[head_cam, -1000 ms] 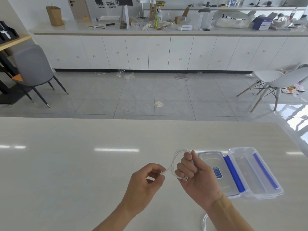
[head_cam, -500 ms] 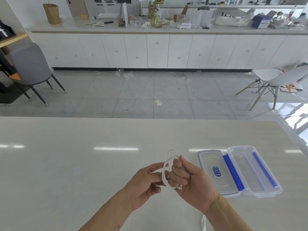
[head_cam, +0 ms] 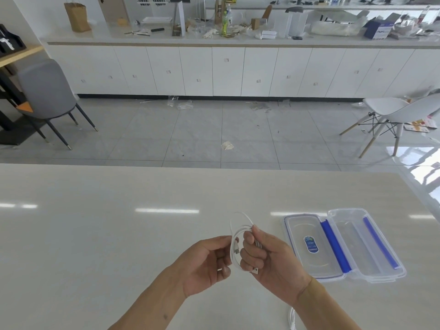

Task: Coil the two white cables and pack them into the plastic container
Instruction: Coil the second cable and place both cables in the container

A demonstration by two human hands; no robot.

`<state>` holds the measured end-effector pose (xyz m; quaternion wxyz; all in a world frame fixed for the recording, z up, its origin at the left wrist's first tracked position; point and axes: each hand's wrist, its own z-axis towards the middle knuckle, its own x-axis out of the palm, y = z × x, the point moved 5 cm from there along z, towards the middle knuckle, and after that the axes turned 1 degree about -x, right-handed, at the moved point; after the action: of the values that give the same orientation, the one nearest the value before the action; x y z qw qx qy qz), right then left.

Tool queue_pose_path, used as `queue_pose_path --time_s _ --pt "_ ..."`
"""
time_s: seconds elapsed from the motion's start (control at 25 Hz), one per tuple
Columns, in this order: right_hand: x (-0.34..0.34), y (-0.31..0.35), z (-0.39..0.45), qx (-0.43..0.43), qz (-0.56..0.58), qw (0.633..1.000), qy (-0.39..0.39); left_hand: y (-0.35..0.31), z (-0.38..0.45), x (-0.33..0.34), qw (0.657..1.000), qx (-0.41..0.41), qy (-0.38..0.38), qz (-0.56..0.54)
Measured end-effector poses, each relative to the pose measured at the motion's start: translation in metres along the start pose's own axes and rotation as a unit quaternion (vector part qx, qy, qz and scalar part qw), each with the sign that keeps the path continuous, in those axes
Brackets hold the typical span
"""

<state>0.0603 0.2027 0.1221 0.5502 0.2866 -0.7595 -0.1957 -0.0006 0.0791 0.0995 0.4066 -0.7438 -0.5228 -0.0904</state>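
1. Right hand (head_cam: 269,256) closed around the gathered loops of the first white cable (head_cam: 234,236), fingers curled tight, a plug end poking out below the knuckles.
2. Left hand (head_cam: 207,260) pinching the near side of the same coil between thumb and fingertips, steadying the loop; both hands lifted just above the table (head_cam: 95,234).
3. Coil standing roughly upright between the two hands, several turns already formed, a small connector hanging inside the loop.
4. Open plastic container (head_cam: 357,236) lying flat to the right of the hands, well apart from the coil, tray and hinged lid (head_cam: 309,244) both showing nothing inside.
5. Second white cable (head_cam: 292,320) only partly visible at the bottom edge beside the right forearm, apparently loose and uncoiled.
6. Judged progress: first cable nearly coiled, not yet packed; second cable coiling, both placements and probably closing the lid left to do.
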Motion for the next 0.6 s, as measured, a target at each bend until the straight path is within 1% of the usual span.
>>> queue_pose_path --time_s 0.12,0.28,0.36,0.44,0.52,0.6 --pt "-0.002 -0.001 0.000 -0.007 0.003 1.000 0.006 0.004 0.000 0.002 0.999 -0.013 0.028 0.012" --pt "-0.008 0.001 0.002 -0.037 -0.060 0.997 -0.024 0.005 -0.001 0.006 0.998 0.004 0.046 0.048" --pt "-0.010 0.000 0.002 -0.052 -0.077 0.995 -0.040 0.003 -0.001 0.010 0.992 0.034 0.027 0.120" --pt "-0.012 0.001 0.002 -0.059 -0.067 0.995 -0.054 0.000 -0.001 0.013 0.979 0.079 -0.001 0.188" --pt "-0.014 0.003 0.001 -0.066 -0.054 0.994 -0.067 -0.002 -0.002 0.015 0.973 0.116 -0.014 0.200" --pt "-0.014 0.005 0.001 -0.070 -0.044 0.994 -0.072 -0.004 -0.004 0.013 0.971 0.137 -0.045 0.192"
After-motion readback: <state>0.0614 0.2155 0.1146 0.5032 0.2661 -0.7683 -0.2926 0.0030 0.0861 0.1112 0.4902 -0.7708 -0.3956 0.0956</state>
